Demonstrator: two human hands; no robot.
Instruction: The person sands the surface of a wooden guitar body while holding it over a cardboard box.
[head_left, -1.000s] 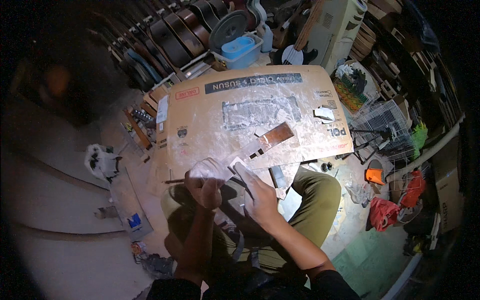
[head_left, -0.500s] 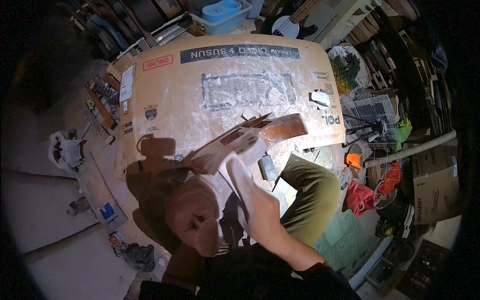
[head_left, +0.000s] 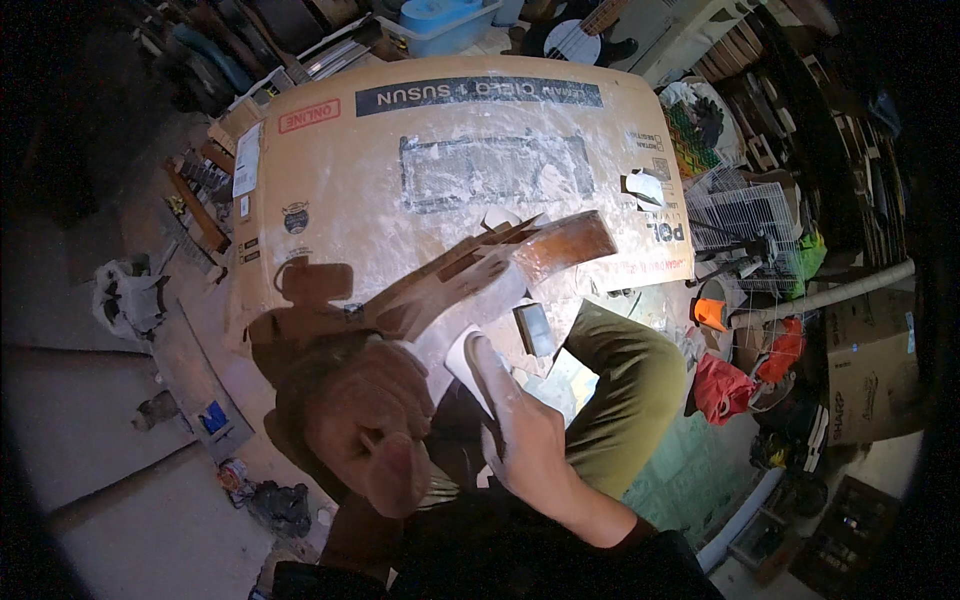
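A dusty wooden piece (head_left: 450, 290), with slots cut in its upper side and a glossy brown end, slants across in front of me above the cardboard. My left hand (head_left: 370, 430), brown and in shadow, is closed around its near left end; the grip itself is partly hidden. In my right hand (head_left: 520, 415) is a folded pale sheet of sandpaper (head_left: 462, 362), pinched under the fingers and pressed against the near side of the wood. A small grey block (head_left: 535, 330) lies just right of the wood, close to my knee.
A large flattened cardboard box (head_left: 340, 170), smeared with white dust, spreads before me. My knee in olive trousers (head_left: 635, 390) rises on the right. Beyond lie a wire rack (head_left: 745, 220), a red bag (head_left: 722, 388) and a blue tub (head_left: 440, 38). A plastic bag (head_left: 130, 300) sits left.
My right hand has slid slightly toward me along the wood with the sandpaper. My left hand has shifted a little left and nearer, and the wood has tilted slightly.
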